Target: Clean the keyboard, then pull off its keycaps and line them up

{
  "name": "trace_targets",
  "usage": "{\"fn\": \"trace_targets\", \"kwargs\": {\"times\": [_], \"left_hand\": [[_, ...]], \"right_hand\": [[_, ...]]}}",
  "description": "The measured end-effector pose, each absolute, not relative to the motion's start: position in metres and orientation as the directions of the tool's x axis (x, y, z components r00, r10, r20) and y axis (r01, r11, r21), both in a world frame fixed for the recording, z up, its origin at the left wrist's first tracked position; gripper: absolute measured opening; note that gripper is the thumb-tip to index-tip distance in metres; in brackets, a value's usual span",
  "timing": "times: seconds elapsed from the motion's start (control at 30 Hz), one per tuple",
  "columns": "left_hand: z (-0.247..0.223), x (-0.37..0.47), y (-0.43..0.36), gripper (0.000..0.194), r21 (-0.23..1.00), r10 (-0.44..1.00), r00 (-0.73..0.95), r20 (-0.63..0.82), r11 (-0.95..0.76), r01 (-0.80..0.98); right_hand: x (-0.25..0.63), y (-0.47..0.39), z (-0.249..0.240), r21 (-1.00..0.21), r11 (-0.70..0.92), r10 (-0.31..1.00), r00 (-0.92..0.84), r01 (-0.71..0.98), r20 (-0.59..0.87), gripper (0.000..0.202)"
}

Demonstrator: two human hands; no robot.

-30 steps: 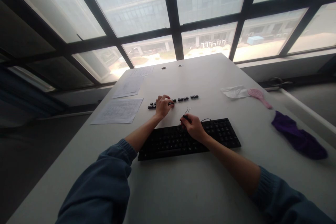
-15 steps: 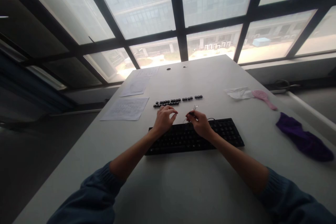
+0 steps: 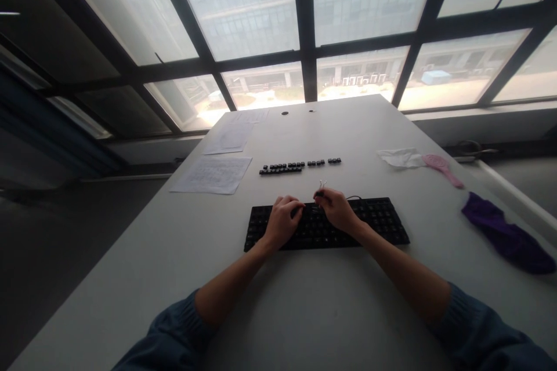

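- Loose caps (image 3: 281, 170) line the counter (image 3: 304, 301), mid-frame; many keys (image 3: 376, 220) sit on the keyboard (image 3: 313, 243) below.
- Right hand (image 3: 338, 212) pinches a tool (image 3: 320, 193).
- Left hand (image 3: 282, 221) curls, fingertips perhaps together; I can't tell on what.

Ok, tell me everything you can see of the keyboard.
The keyboard is long, black and apparently plastic, lying keys up on the white table, with a separate key block at its right end. A thin dark cable arcs at its far edge. The left hand and right hand hide parts of its middle; whether the fingers press it, I can't tell. Key markings are too small to read, and any gaps among the keys are unclear.
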State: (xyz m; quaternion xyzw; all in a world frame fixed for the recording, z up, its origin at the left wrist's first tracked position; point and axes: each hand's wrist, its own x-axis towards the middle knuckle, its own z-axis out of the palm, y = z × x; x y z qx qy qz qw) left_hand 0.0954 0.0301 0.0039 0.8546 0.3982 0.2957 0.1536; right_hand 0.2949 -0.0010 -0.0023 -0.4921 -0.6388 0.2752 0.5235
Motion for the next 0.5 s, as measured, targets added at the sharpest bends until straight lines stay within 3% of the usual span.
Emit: {"fn": "trace_targets", "kwargs": {"times": [0.33, 0.5], "left_hand": [[0.005, 0.096, 0.026, 0.016, 0.501, 0.767, 0.523, 0.372, -0.640, 0.582], [0.014, 0.099, 0.030, 0.018, 0.508, 0.737, 0.602, 0.305, -0.661, 0.552]], "right_hand": [[0.289, -0.005, 0.000, -0.802, 0.441, 0.896, -0.147, 0.403, 0.419, 0.018], [0.289, -0.007, -0.002, -0.796, 0.436, 0.898, -0.149, 0.421, 0.413, 0.018]]}}
